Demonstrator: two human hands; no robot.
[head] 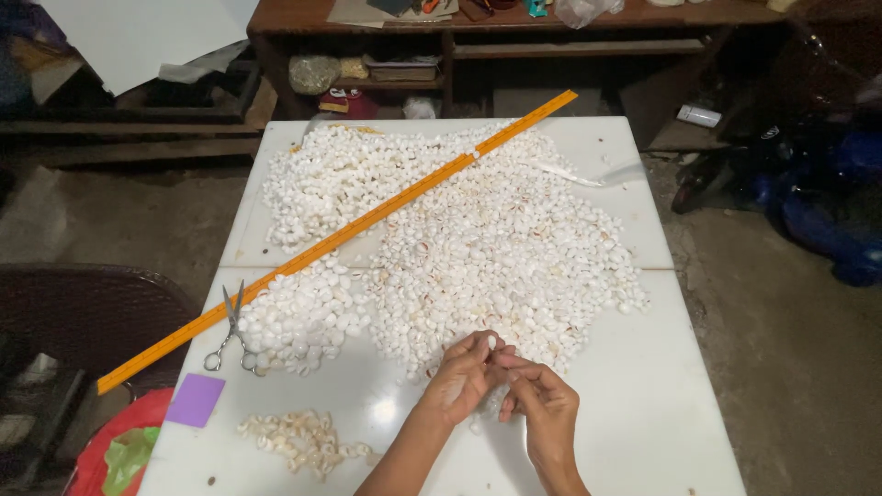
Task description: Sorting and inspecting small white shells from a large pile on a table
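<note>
white table (643,432) fills the view, big heap of white shells (478,239) spread far and centre, long orange ruler (340,241) slanting across it. near edge: left hand (459,372) pinching one small shell (491,343), right hand (544,404) fingers curled together, apparently on thin thread.

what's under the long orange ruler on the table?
The orange ruler lies diagonally across the heap of white shells, resting on them mid-length. Its lower end juts past the white table edge. Shells directly beneath it are covered, so they cannot be seen.
</note>
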